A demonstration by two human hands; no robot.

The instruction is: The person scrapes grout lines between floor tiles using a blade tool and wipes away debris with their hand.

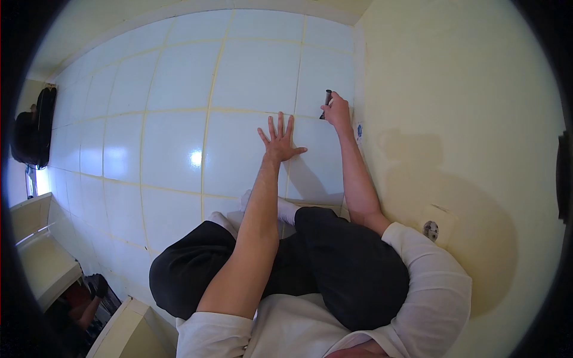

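Note:
Pale bluish-white tiles (245, 74) with yellowish joints cover the floor in front of me. My left hand (279, 145) lies flat on a tile with its fingers spread, just below a joint, and holds nothing. Further right, close to the wall, my right hand (339, 111) is closed around a slim dark marker (327, 96). The marker stands nearly upright, its lower end at or just above the tile near a joint. My fingers cover its middle; whether its tip touches the floor I cannot tell.
A cream wall (465, 89) rises close on my right, with a socket (431, 230) low on it. My folded legs in black trousers (352, 268) fill the near floor. A black bag (36, 128) stands far left; cream furniture (51, 262) is at lower left.

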